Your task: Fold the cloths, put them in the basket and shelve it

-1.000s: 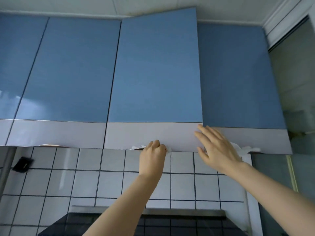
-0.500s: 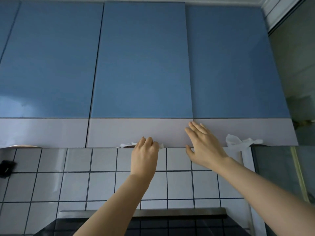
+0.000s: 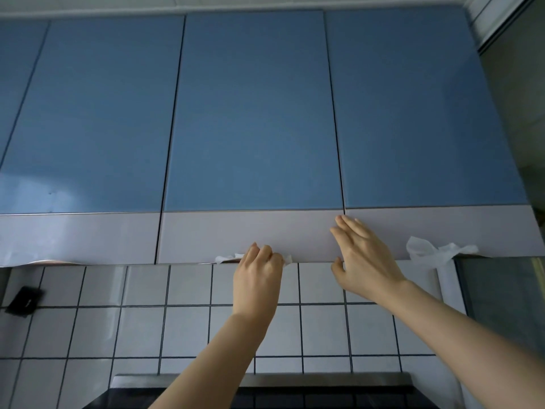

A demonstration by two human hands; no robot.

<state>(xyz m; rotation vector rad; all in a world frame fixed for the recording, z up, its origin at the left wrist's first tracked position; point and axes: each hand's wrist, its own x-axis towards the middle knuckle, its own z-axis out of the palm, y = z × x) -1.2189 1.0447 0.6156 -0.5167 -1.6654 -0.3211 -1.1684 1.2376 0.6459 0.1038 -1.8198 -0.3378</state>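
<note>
Wall cabinets are seen from below: blue doors with a pale grey band along the bottom. Middle door (image 3: 253, 113) is shut, flush with its neighbours. Left hand (image 3: 258, 278) is raised to the door's bottom edge, fingers curled into a loose fist under the lip; white film scrap (image 3: 225, 258) is peeling off at that edge on either side of the knuckles, but whether it is pinched cannot be told. Right hand (image 3: 361, 258) is spread flat and open, fingertips laid on the grey band at the seam between the middle and right doors, thumb hanging below the edge; nothing is held. A larger loose flap of film (image 3: 427, 252) is seen below the right door (image 3: 413, 113). White tiled wall (image 3: 182, 329) runs beneath, with the top of a dark hood (image 3: 265, 391) at the frame bottom. Cloths and basket are not in view; their location cannot be told.
</note>
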